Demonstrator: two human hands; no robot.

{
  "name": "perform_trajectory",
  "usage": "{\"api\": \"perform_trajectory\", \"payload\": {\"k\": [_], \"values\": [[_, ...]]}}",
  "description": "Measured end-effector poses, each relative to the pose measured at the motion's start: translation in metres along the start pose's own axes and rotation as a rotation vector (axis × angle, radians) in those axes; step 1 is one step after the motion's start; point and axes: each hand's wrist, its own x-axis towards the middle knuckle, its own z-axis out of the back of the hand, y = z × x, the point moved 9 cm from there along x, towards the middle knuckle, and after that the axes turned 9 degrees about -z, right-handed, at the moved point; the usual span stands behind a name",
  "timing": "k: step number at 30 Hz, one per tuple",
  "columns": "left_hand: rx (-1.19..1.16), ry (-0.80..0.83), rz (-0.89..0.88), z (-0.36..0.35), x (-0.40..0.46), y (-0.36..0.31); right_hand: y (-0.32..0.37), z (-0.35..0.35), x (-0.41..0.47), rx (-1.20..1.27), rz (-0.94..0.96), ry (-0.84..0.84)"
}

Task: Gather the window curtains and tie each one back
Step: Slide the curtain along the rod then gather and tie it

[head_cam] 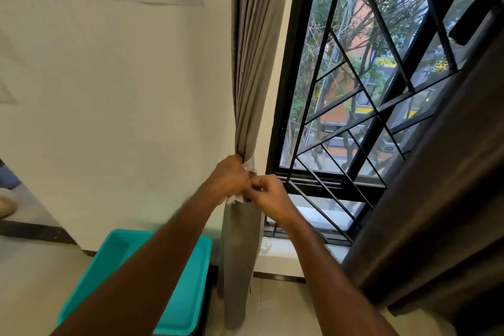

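Both bare forearms run up from the bottom edge to mid-frame, where the left hand (230, 176) wraps its curled fingers round the bunched waist of the grey-beige pleated fabric curtain (249, 68), which hangs along the window's left edge. Touching it, the right hand (268, 194) pinches with curled fingers what appears to be a thin white cloth tie-back (235, 199), largely hidden. Lower left sits a turquoise plastic tray (188, 305); a dark brown curtain (441, 199) fills the right of the frame beside the black-barred window (362, 128).
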Motion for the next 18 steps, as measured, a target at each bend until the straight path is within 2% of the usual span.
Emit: {"api": "perform_trajectory", "payload": {"k": [5,10,12,16,18], "values": [[-0.318,0.128,0.061,-0.006,-0.01,0.007,-0.021,0.016,-0.004,-0.065,-0.051,-0.102],[-0.606,0.03,0.026,-0.02,-0.012,0.007,-0.02,0.004,-0.008,-0.173,0.009,-0.128],[-0.565,0.015,-0.05,-0.027,-0.016,0.002,-0.017,-0.001,-0.011,-0.215,0.043,-0.112],[-0.15,0.043,-0.276,-0.028,-0.019,-0.003,-0.005,0.014,-0.021,-0.199,0.139,-0.153],[-0.064,0.079,-0.343,-0.026,-0.021,-0.002,0.009,0.032,-0.024,-0.131,0.174,-0.219]]}}
